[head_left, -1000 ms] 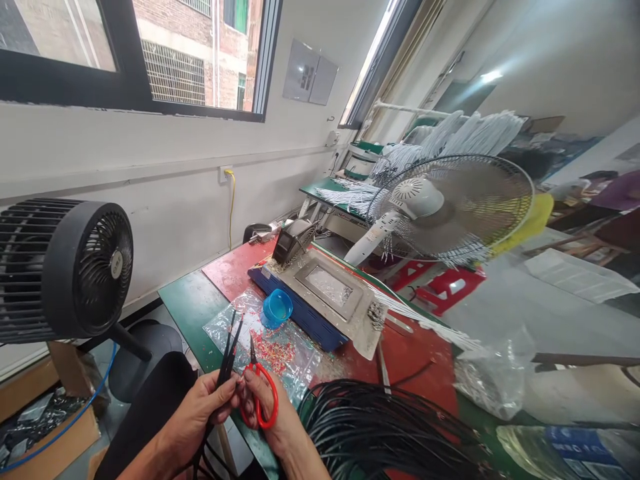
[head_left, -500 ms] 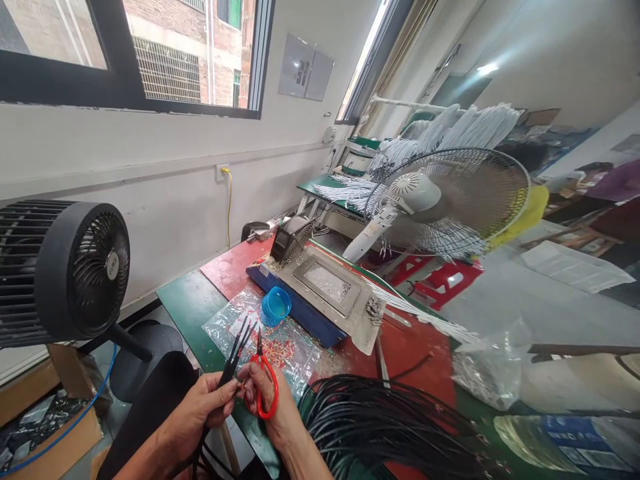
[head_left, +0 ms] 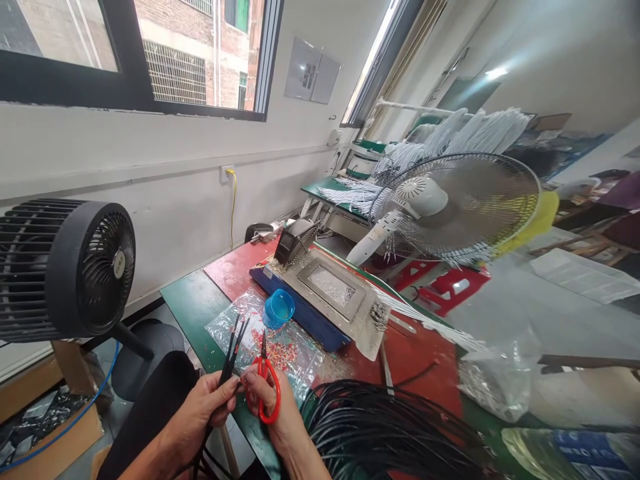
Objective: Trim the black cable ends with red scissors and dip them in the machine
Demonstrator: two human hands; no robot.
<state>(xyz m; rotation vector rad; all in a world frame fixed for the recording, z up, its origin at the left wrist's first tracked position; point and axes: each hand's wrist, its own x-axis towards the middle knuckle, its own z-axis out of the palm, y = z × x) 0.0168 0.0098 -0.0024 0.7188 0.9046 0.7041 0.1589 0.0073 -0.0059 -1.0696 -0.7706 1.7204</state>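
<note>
My left hand (head_left: 207, 401) is closed round a few thin black wires (head_left: 231, 350) whose ends stick up and fan out above my fingers. My right hand (head_left: 270, 407) is closed on small red-handled snips (head_left: 265, 385), blades pointing up beside the wire ends. Both hands meet at the near edge of the bench, fingertips touching. A large coil of black cable (head_left: 380, 433) lies just right of my right wrist. A clear plastic bag with small red bits (head_left: 273, 347) lies on the bench right behind my hands.
A blue cup (head_left: 279, 309) stands by a blue and grey bench machine (head_left: 320, 300). A black fan (head_left: 70, 267) stands at the left, a white fan (head_left: 450, 207) at the right. A clear bag (head_left: 493, 380) lies on the red mat (head_left: 420, 360).
The hands stay together in the same place. The wire ends spread and then drew closer again, and the snips' blades shifted slightly right; the view swayed a little.
</note>
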